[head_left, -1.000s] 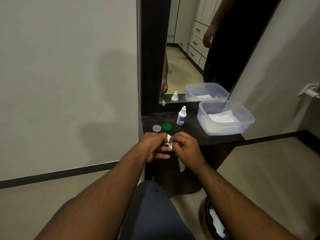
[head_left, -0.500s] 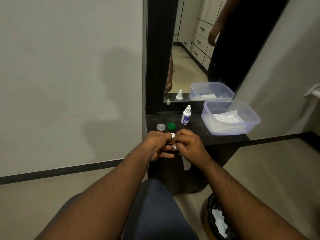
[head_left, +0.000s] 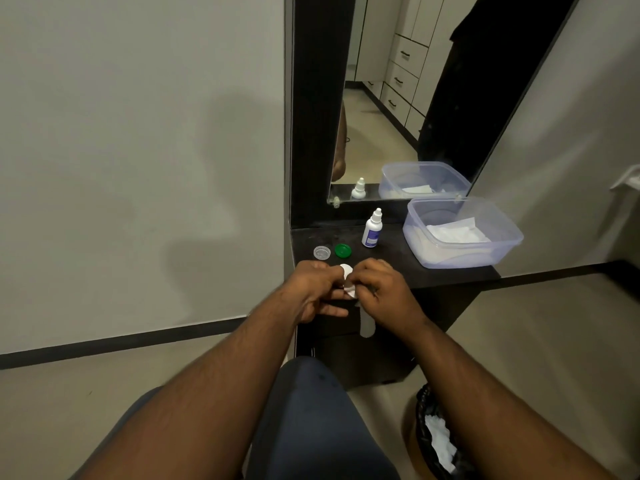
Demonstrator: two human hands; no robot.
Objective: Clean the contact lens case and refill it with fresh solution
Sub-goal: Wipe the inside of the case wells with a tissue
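**Both hands closed around the lens case at the bench's front edge**

The left hand (head_left: pixel 313 289) and right hand (head_left: pixel 382 292) meet over the near edge of the dark bench (head_left: pixel 391 258), each grip pinched shut on the small white contact lens case (head_left: pixel 347 277) held between them. Only two rounded white bits of the case show between the fingertips; the rest is covered by fingers, so its wells cannot be made out. A pale strip hangs below the right hand (head_left: pixel 367 325); what it is cannot be told.

On the bench just behind the hands lie a clear cap (head_left: pixel 321 252) and a green cap (head_left: pixel 343 250), side by side and apart from the case. A small white dropper bottle (head_left: pixel 372 230) stands upright behind them, cap on. To its right sits a clear plastic tub (head_left: pixel 485 251) holding white tissue (head_left: pixel 457 233). On the floor at lower right, a black-lined bin (head_left: pixel 424 441), cut off by the frame edge, holds crumpled white paper.
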